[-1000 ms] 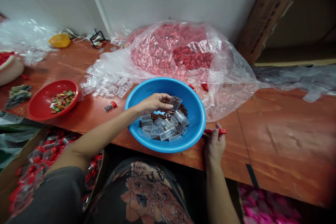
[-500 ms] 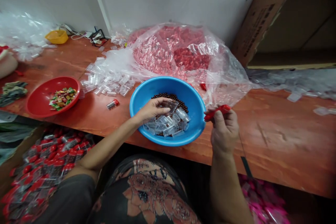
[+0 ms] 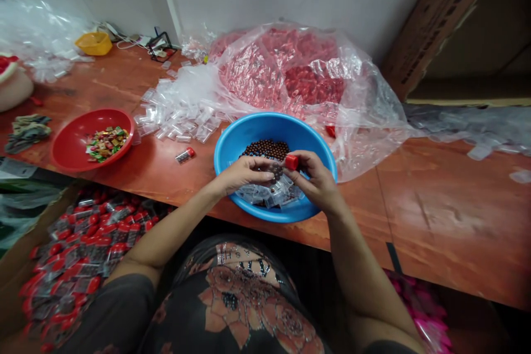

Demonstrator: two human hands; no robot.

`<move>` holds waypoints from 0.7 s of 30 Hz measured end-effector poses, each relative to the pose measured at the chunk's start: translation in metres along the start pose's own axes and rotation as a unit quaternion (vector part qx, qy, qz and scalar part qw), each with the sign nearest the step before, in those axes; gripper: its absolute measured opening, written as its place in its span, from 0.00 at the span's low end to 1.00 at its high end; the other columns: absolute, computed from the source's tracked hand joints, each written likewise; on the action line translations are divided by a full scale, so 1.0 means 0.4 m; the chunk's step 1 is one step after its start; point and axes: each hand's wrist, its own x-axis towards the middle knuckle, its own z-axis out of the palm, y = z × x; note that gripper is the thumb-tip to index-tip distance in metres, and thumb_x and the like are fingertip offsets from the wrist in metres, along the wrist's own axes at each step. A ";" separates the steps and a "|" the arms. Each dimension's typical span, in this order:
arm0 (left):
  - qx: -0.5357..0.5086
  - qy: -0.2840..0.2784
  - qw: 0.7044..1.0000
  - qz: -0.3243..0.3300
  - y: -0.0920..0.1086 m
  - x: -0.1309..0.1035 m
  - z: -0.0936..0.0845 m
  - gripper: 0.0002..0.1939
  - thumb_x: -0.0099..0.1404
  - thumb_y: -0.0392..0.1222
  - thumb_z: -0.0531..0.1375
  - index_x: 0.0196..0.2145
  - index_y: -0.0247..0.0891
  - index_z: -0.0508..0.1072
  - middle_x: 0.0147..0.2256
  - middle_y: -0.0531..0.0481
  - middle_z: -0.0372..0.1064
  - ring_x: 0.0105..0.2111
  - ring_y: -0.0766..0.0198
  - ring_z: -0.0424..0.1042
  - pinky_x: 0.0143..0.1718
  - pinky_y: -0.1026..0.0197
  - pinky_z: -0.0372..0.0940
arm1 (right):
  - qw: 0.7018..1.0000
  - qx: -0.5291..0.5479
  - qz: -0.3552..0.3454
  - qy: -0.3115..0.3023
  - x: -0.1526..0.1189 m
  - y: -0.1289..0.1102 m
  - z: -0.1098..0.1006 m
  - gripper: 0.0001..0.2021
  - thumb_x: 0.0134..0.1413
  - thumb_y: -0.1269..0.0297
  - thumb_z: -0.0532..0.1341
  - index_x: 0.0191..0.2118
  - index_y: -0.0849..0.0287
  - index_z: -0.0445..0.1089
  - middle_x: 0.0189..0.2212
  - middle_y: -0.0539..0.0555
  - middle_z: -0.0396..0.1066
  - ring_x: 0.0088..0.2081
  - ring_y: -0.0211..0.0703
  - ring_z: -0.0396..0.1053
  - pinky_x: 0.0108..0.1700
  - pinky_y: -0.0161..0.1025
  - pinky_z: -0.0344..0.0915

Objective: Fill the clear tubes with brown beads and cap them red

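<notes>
Over the blue basin (image 3: 223, 144), my left hand (image 3: 245, 175) is closed on a clear plastic tube (image 3: 274, 168) with dark beads inside. My right hand (image 3: 313, 180) pinches a red cap (image 3: 291, 162) right at the tube's open end; whether the two touch I cannot tell. Brown beads (image 3: 265, 149) cover the back of the basin floor. Several clear tubes (image 3: 271, 193) lie on the beads at the front. A capped tube (image 3: 185, 155) with dark contents rests on the table, left of the basin.
A plastic bag of red caps (image 3: 282, 72) sits behind the basin, beside a heap of clear tubes (image 3: 178, 116). At left stands a red bowl (image 3: 62, 149) of wrapped sweets. Capped tubes (image 3: 91, 243) fill a box below the table's edge. A cardboard box (image 3: 435, 27) is at back right.
My right hand has moved left from beyond the basin's right rim, bringing a red cap to the tube in my left hand. The view has shifted slightly.
</notes>
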 end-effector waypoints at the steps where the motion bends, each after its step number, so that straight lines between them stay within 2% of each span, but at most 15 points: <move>1: 0.001 0.000 1.000 0.000 -0.002 0.000 -0.004 0.23 0.52 0.37 0.71 0.47 0.35 0.78 0.42 0.45 0.77 0.39 0.64 0.75 0.46 0.57 0.70 | 1.000 -0.007 0.001 0.003 0.002 0.003 0.000 0.14 0.59 0.59 0.63 0.50 0.52 0.66 0.44 0.52 0.73 0.43 0.41 0.72 0.48 0.42 0.69; 4: 0.004 0.014 1.000 0.003 -0.009 0.001 -0.014 0.22 0.52 0.37 0.71 0.47 0.35 0.78 0.42 0.45 0.77 0.39 0.64 0.75 0.45 0.58 0.70 | 1.000 0.007 0.018 0.021 0.009 0.020 -0.004 0.16 0.57 0.59 0.64 0.51 0.52 0.66 0.43 0.51 0.73 0.42 0.40 0.72 0.48 0.41 0.70; 9: 0.028 0.040 0.999 0.020 -0.016 -0.001 -0.017 0.23 0.53 0.38 0.70 0.48 0.35 0.77 0.45 0.43 0.76 0.39 0.65 0.74 0.42 0.60 0.70 | 0.995 0.021 0.061 0.078 0.016 0.039 -0.011 0.17 0.57 0.57 0.64 0.52 0.51 0.70 0.45 0.51 0.74 0.47 0.42 0.72 0.53 0.46 0.68; 13: 0.027 0.041 0.998 0.048 -0.020 -0.006 -0.007 0.23 0.54 0.40 0.70 0.48 0.34 0.76 0.46 0.43 0.75 0.42 0.62 0.74 0.40 0.63 0.69 | 0.993 0.025 0.084 0.076 0.012 0.027 -0.002 0.19 0.56 0.57 0.65 0.53 0.51 0.72 0.50 0.52 0.75 0.51 0.45 0.72 0.58 0.50 0.66; 17: -0.001 0.032 0.999 0.043 -0.026 -0.006 -0.005 0.22 0.54 0.41 0.70 0.47 0.34 0.76 0.46 0.42 0.75 0.42 0.62 0.74 0.40 0.62 0.69 | 0.991 -0.062 0.061 0.103 0.013 0.031 0.003 0.18 0.57 0.57 0.64 0.54 0.50 0.73 0.48 0.53 0.76 0.48 0.45 0.73 0.54 0.50 0.68; 21: -0.065 0.018 0.998 0.007 -0.033 -0.007 -0.009 0.22 0.53 0.40 0.71 0.46 0.34 0.76 0.44 0.42 0.76 0.40 0.62 0.76 0.43 0.58 0.70 | 0.981 -0.148 0.034 0.121 0.019 0.048 0.004 0.15 0.61 0.59 0.60 0.51 0.50 0.74 0.46 0.53 0.76 0.48 0.47 0.72 0.54 0.49 0.67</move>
